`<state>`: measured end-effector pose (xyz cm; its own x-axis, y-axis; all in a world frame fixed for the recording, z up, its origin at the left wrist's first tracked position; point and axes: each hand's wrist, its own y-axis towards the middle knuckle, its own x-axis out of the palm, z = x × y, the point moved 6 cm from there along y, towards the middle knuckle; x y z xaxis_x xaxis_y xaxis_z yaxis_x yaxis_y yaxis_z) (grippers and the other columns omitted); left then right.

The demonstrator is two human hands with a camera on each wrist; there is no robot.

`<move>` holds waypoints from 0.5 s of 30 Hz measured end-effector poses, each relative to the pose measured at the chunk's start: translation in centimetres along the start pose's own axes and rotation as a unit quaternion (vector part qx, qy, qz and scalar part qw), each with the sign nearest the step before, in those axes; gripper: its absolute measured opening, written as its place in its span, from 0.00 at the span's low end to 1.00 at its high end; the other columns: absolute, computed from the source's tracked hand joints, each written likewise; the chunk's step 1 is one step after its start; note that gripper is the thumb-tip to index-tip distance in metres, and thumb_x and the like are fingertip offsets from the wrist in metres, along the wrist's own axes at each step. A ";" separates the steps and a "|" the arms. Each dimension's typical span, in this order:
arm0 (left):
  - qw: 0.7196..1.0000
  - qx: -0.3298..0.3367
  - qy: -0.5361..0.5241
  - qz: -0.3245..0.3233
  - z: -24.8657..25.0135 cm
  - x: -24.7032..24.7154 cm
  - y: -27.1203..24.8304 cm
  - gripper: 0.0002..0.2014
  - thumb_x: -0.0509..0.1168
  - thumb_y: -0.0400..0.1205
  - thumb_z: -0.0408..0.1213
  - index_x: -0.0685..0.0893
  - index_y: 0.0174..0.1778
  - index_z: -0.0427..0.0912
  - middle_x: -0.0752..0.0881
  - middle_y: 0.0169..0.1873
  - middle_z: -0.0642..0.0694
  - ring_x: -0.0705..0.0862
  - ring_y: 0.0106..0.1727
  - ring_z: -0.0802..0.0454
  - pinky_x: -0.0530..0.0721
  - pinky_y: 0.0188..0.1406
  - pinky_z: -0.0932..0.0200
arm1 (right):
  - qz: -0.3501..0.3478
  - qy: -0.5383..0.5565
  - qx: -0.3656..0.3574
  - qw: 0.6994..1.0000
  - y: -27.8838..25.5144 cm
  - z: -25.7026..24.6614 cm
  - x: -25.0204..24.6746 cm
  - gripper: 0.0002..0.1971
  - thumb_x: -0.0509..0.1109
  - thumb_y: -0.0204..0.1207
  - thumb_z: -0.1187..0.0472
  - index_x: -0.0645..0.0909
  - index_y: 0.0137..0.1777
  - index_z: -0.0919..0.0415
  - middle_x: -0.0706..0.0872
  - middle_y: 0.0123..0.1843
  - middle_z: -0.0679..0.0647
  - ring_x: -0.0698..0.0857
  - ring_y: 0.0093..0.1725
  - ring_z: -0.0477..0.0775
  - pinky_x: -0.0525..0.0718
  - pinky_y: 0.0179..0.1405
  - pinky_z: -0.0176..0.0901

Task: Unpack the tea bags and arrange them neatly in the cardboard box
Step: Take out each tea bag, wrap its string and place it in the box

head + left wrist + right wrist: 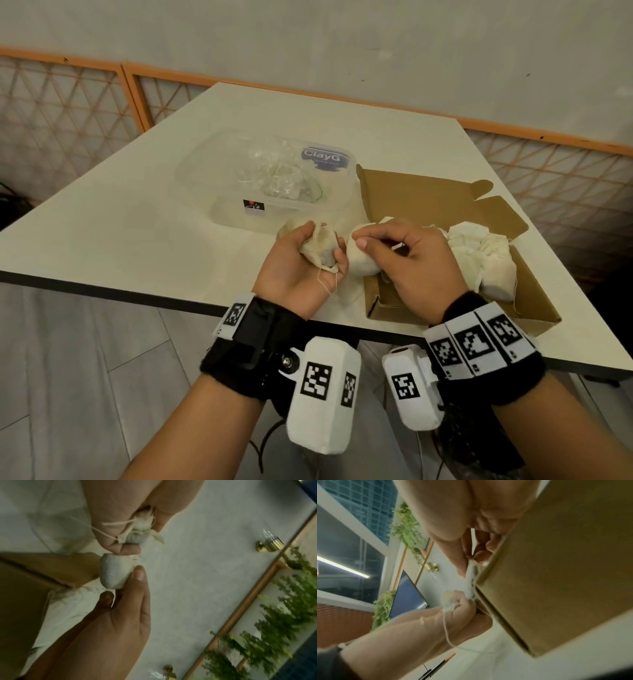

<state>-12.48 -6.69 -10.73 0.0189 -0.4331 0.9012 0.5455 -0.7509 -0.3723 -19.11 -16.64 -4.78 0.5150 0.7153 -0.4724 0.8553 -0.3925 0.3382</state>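
Pale counter [137, 205] is carrying the box [428, 202]. Both hands are clamped on tea bags: left hand [294, 263] beside it, right hand [407, 267] nearer, over its left end.

On the table [137, 222], the plastic tub [239, 185] sits left of the cardboard box [428, 202] (tea bags [479, 253] inside).

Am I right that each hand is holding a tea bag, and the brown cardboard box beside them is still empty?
Not quite. Each hand does hold a tea bag: the left hand grips one, the right hand another. But the cardboard box is not empty: the head view shows several tea bags already lying in it.
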 end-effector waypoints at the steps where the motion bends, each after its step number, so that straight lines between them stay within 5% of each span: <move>1: 1.000 0.007 0.013 -0.004 -0.2 0.5 -0.1 0.10 0.59 0.85 0.38 0.80 0.50 0.34 0.86 0.45 0.37 0.85 0.48 0.47 0.84 0.31 0.63 | -0.003 -0.006 -0.009 1.000 0.0 -0.5 0.0 0.04 0.73 0.72 0.61 0.89 0.43 0.51 0.87 0.41 0.48 0.83 0.43 0.48 0.81 0.46 0.36; 3: 0.997 0.031 0.065 -0.022 -0.6 1.6 -0.2 0.12 0.57 0.86 0.36 0.78 0.60 0.33 0.88 0.49 0.34 0.89 0.48 0.44 0.88 0.32 0.60 | -0.018 -0.012 -0.016 1.000 0.0 -1.4 0.1 0.03 0.76 0.69 0.55 0.89 0.41 0.51 0.83 0.35 0.43 0.80 0.36 0.41 0.76 0.39 0.28; 6: 0.987 0.084 0.130 -0.035 -1.0 3.1 -0.3 0.09 0.55 0.87 0.33 0.78 0.55 0.34 0.87 0.37 0.37 0.89 0.34 0.44 0.87 0.27 0.60 | -0.032 -0.060 -0.026 0.997 0.1 -2.1 -0.2 0.09 0.77 0.64 0.48 0.88 0.39 0.52 0.78 0.32 0.43 0.76 0.32 0.39 0.71 0.33 0.26; 10: 0.986 0.085 0.131 -0.055 -1.3 3.8 -0.3 0.10 0.55 0.87 0.33 0.80 0.52 0.33 0.87 0.43 0.36 0.88 0.36 0.46 0.85 0.25 0.62 | 0.008 0.007 0.032 0.999 0.8 -0.7 -2.0 0.03 0.75 0.71 0.58 0.88 0.38 0.55 0.84 0.36 0.47 0.81 0.37 0.44 0.81 0.42 0.38; 15: 0.976 0.148 0.155 0.034 0.4 1.7 0.4 0.10 0.54 0.84 0.28 0.80 0.44 0.42 0.81 0.39 0.45 0.80 0.37 0.54 0.79 0.26 0.65 | 0.033 0.140 0.128 0.981 0.6 2.3 -3.8 0.02 0.74 0.71 0.63 0.86 0.39 0.61 0.86 0.39 0.54 0.82 0.41 0.49 0.81 0.48 0.43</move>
<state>-11.85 -7.54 -9.28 -0.1662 -0.6407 0.7496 0.7709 -0.5584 -0.3063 -20.45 -20.90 -4.67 0.5654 0.7996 -0.2022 0.8248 -0.5506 0.1290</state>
